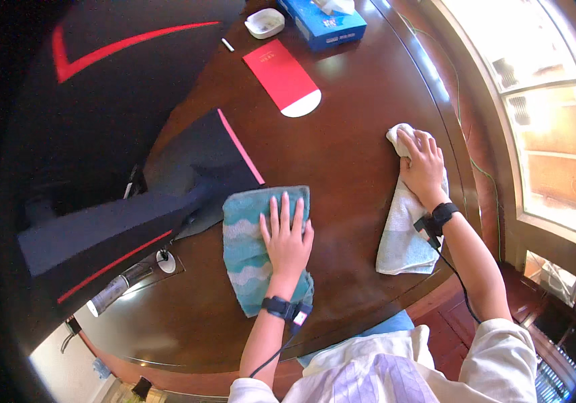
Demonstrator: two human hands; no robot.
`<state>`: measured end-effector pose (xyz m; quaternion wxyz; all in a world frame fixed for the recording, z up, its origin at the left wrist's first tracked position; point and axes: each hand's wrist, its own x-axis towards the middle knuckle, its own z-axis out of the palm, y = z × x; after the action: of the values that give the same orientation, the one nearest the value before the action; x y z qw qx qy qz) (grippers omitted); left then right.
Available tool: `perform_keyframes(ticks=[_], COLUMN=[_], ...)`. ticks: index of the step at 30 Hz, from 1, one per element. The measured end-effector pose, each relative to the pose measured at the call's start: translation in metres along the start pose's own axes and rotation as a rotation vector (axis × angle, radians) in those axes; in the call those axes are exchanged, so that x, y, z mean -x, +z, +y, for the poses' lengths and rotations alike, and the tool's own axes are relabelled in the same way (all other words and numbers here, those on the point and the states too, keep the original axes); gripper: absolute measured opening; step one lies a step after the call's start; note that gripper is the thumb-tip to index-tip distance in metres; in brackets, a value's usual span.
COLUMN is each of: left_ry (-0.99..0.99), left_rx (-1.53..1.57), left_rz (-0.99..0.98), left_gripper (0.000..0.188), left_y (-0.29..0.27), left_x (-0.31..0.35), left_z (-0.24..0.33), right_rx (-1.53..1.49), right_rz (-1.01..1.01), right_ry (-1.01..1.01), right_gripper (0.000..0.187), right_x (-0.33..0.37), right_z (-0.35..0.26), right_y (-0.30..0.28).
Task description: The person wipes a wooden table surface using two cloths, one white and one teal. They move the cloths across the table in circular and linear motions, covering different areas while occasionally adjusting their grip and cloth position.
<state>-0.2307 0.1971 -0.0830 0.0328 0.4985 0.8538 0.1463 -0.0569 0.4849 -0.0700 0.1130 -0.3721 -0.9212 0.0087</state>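
My left hand (286, 238) lies flat, fingers spread, on a teal, grey and white wavy-striped towel (244, 265) on the dark brown wooden table (342, 154). To the right, near the table's curved edge, my right hand (424, 168) has its fingers bent over the bunched far end of a white and pale blue towel (405, 235). The rest of that towel trails back toward me under the wrist. Each wrist wears a black band with a small device and a cable. The undersides of both hands are hidden.
A red envelope (278, 70), a blue tissue box (325, 27), a white dish (264, 23) and a small white stick (227, 45) lie at the far side. Large dark pieces with red trim (194, 168) fill the left, beside a clear cylinder (123, 285). A window (556, 127) stands right.
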Motion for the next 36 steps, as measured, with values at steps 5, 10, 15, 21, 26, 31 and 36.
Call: perform_keyframes(ticks=[5, 10, 15, 21, 26, 31, 36], left_ry=[0.014, -0.017, 0.114, -0.003, 0.264, 0.140, 0.327], left_rx=[-0.004, -0.075, -0.063, -0.139, -0.122, -0.120, -0.116], left_rz=[0.078, 0.066, -0.024, 0.003, -0.201, -0.106, -0.162], left_gripper=[0.048, 0.046, 0.047, 0.047, 0.045, 0.045, 0.049], left_y=[0.022, 0.025, 0.010, 0.006, -0.001, -0.009, -0.008], left_x=[-0.064, -0.094, -0.090, -0.106, -0.113, -0.113, -0.109], left_z=[0.023, 0.031, 0.038, 0.025, 0.025, 0.028, 0.036], right_rx=[-0.043, -0.055, -0.072, -0.078, -0.068, -0.063, -0.034], right_rz=[0.060, 0.058, 0.072, 0.038, 0.054, 0.059, 0.047], right_ry=[-0.045, -0.053, -0.048, -0.030, -0.040, -0.046, -0.035], right_gripper=[0.059, 0.057, 0.056, 0.057, 0.056, 0.056, 0.055], right_x=[-0.020, -0.060, -0.074, -0.071, -0.073, -0.073, -0.072], right_z=[0.007, 0.019, 0.024, 0.023, 0.022, 0.021, 0.022], right_y=[0.003, 0.014, 0.018, 0.015, 0.013, 0.013, 0.012])
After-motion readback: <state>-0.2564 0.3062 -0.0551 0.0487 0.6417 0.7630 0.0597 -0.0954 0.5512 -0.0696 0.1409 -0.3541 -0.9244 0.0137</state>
